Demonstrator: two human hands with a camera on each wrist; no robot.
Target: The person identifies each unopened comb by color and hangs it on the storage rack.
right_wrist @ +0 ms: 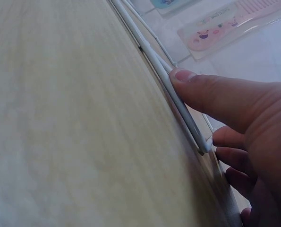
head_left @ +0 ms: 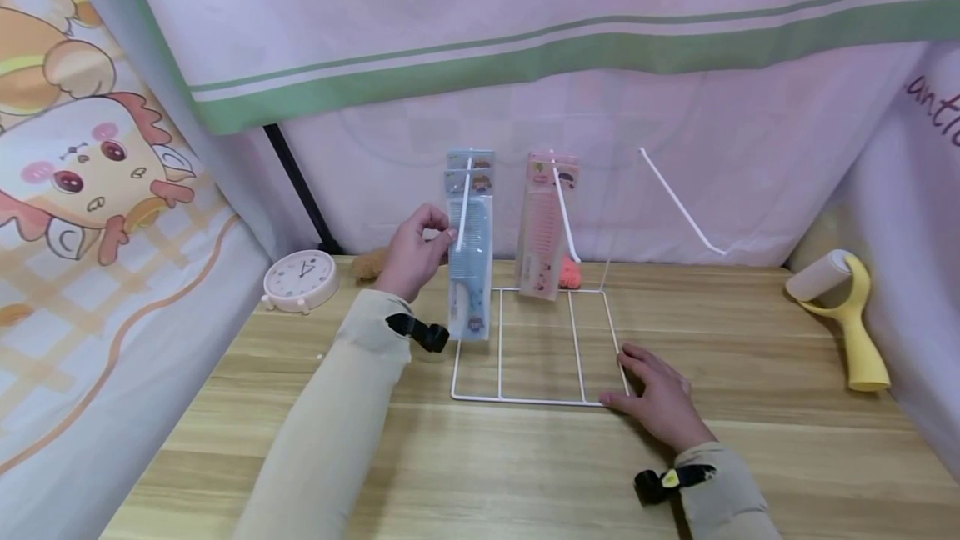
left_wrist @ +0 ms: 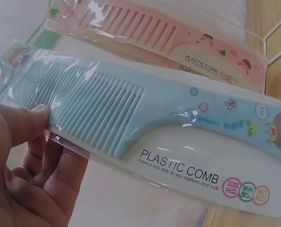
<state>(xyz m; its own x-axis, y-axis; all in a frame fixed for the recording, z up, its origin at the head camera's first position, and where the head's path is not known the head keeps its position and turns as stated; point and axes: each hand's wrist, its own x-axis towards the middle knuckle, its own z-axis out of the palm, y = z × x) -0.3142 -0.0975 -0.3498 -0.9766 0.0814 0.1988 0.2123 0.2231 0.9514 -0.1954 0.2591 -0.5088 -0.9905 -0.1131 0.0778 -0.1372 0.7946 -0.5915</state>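
A blue plastic comb in clear packaging (head_left: 471, 273) hangs from the left prong of a white wire display rack (head_left: 540, 401). At its left edge my left hand (head_left: 414, 252) pinches the package, thumb on the front and fingers curled behind, as the left wrist view shows (left_wrist: 31, 156). Another blue package top shows just behind it. A pink comb package (head_left: 542, 232) hangs on the middle prong; the right prong (head_left: 682, 202) carries nothing. My right hand (head_left: 660, 394) holds the rack's front right base corner, thumb (right_wrist: 192, 80) against the front bar and fingers at the side.
On the wooden table, a pale pink clock (head_left: 302, 280) lies at the left, beside a brown fuzzy object (head_left: 367, 263). A coral-coloured object (head_left: 570, 273) sits behind the rack. Near the right-hand curtain is a yellow-handled lint roller (head_left: 855, 323). Curtains enclose the back and sides.
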